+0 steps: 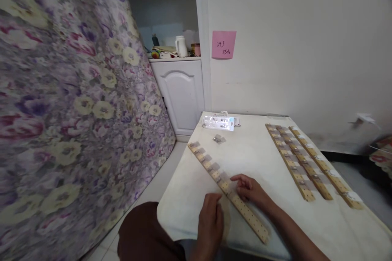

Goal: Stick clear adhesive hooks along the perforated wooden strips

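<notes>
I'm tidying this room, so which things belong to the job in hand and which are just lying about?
Job, it seems: diagonal strip; three similar strips; small clear piece; clear pack.
Apparently just about: pink note; white jug; dark bottle.

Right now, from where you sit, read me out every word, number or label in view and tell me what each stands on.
"243": handwritten, top line of the pink note on the wall.
Below it on that note: handwritten characters, too unclear to quote.
Clear pack at the table's far edge: any print is too small to read.
Wooden strip by the hands: no writing visible.
</notes>
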Demonstrator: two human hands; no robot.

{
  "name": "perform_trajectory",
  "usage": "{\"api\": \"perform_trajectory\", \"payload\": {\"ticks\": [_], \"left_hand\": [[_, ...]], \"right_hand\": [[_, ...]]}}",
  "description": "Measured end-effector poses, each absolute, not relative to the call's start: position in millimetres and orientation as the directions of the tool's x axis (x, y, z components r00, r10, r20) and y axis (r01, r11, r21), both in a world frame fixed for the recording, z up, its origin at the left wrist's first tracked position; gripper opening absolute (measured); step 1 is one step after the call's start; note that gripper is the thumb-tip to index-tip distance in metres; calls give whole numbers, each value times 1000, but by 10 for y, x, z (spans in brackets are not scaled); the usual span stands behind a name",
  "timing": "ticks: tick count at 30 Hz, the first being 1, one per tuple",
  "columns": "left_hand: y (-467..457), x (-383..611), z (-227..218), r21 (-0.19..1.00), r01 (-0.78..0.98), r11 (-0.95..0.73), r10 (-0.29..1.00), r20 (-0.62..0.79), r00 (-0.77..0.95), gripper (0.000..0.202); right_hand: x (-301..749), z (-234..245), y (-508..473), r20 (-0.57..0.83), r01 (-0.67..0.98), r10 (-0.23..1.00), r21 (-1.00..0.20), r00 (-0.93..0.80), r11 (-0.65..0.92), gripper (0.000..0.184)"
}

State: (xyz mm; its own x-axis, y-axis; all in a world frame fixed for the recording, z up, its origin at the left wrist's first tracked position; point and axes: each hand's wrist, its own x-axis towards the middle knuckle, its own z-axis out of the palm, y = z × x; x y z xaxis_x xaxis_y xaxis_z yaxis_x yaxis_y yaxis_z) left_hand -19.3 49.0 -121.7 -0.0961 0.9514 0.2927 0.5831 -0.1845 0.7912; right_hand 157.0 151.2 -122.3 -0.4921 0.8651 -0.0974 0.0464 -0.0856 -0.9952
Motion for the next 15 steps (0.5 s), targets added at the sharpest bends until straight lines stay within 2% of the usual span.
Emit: {"api": "perform_trajectory", "payload": {"ticks": [7,15], "left_hand": [[457,-168,-1303,744,627,-232,957,289,12,37],[459,-151,-1343,622,740,-254,952,295,79,53]], "right_hand": [[1512,-1321,1533,-91,136,893,-990,-441,-34,31],[1557,-1369,1525,-43,169,907,-985,-419,32,32]]}}
